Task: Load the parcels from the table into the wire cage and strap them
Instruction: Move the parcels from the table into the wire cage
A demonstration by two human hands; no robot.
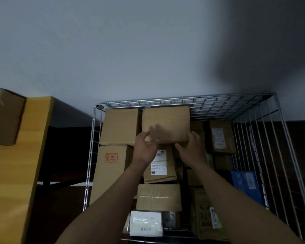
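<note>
Two hands [144,148] [192,148] on one parcel [167,120]

The left hand [144,149] and right hand [192,148] hold a brown parcel [165,123] by its near corners over stacked boxes [120,126] near the wire cage's [183,99] far edge.

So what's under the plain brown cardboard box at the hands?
A brown parcel with a white shipping label pokes out beneath the plain brown cardboard box; whatever lies directly underneath is covered.
</note>
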